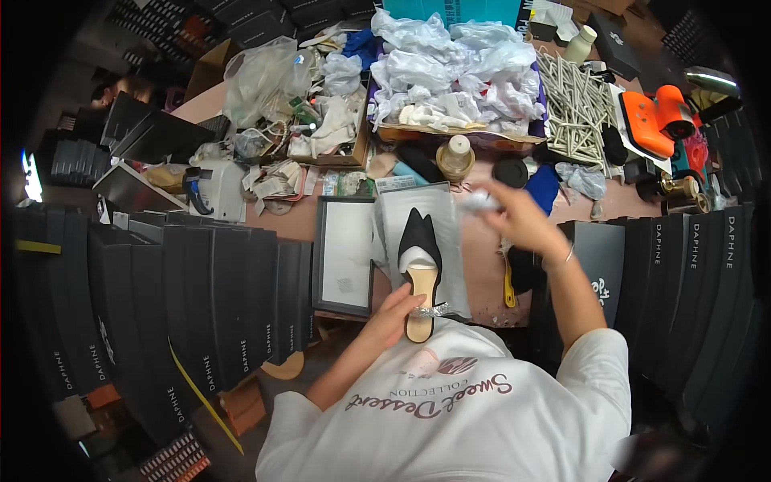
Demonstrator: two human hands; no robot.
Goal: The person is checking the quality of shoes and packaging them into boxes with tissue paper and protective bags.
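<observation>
Cluttered pink table (482,281), black boxes (209,297) stacked either side.
My left hand (399,312) grips the black shoe (421,265); my right hand (514,215) pinches crumpled tissue (479,201) beyond it.

Black shoe (419,241) w/ tan insole, white paper (479,201), orange tool (654,120).

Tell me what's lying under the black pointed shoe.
The black pointed shoe lies on a sheet of pale wrapping paper spread over the pink table. The left hand steadies its heel. Whatever lies beneath the paper is covered.
</observation>
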